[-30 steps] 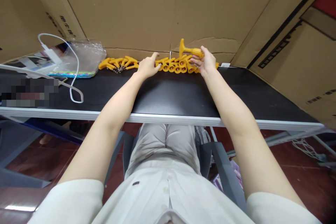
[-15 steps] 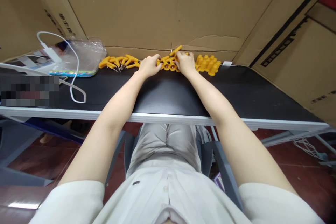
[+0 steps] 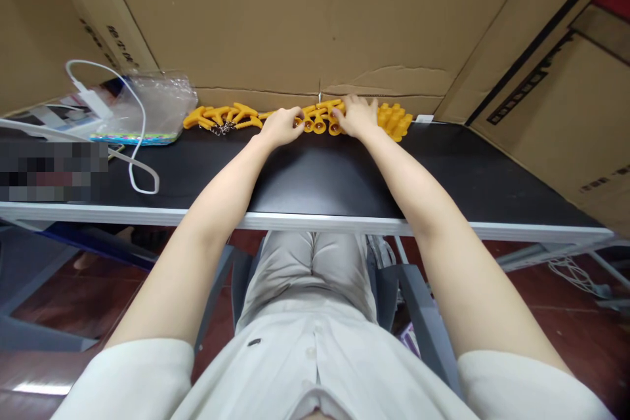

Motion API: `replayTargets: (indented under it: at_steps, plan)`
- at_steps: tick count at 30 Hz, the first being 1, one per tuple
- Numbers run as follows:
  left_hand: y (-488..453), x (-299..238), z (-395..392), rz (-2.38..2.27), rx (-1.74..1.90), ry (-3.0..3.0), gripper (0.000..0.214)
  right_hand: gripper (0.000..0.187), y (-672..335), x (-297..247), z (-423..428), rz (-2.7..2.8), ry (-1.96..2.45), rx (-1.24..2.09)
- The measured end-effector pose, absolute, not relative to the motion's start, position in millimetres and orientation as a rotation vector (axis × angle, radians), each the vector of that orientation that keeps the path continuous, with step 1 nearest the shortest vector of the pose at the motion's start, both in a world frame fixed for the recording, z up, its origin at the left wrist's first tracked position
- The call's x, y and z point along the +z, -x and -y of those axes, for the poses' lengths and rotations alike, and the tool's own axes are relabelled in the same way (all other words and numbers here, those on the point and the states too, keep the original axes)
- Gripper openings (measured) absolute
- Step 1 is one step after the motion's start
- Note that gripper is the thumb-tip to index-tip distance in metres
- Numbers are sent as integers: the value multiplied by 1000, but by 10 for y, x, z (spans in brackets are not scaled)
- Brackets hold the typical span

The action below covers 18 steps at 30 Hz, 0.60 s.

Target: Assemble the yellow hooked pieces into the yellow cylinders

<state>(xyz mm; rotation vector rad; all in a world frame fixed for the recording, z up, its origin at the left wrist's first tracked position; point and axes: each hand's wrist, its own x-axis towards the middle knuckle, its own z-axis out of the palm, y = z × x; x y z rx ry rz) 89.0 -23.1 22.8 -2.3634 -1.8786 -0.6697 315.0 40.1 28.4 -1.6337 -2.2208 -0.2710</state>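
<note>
A row of yellow plastic T-shaped parts (image 3: pixel 319 119) lies along the far edge of the black table (image 3: pixel 315 177), against a cardboard wall. My left hand (image 3: pixel 281 126) rests at the left end of that middle bunch, fingers curled over the pieces. My right hand (image 3: pixel 358 117) lies on top of the same bunch, fingers spread flat over the parts. Another stack of yellow parts (image 3: pixel 395 119) sits just right of my right hand. More yellow pieces with small metal chains (image 3: pixel 221 118) lie to the left.
A clear plastic bag (image 3: pixel 157 105) on a colourful flat pack sits at the back left, with a white cable and charger (image 3: pixel 132 144) looped in front. Cardboard sheets (image 3: pixel 305 20) wall the table's back and right side. My lap and chair are below the table edge.
My right hand set down the yellow part it held up one second ago, moved left to the row, and now lies flat over it. The left hand stayed almost still.
</note>
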Motion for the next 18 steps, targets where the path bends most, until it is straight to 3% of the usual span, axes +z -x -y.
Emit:
replayTargets:
  at_steps: [9,15,18]
  plan:
    - [-856,114,92,1888,-432,2437,44,59,-4011,124,-411,1697,1950,-306]
    - [-793,72,35,1973,-460,2370,53,67,-4156,256,-204,1461,2183,-128]
    - [-786,85,36,2083,-501,2237,55,58,-4139,362,-120,1473,2222,43]
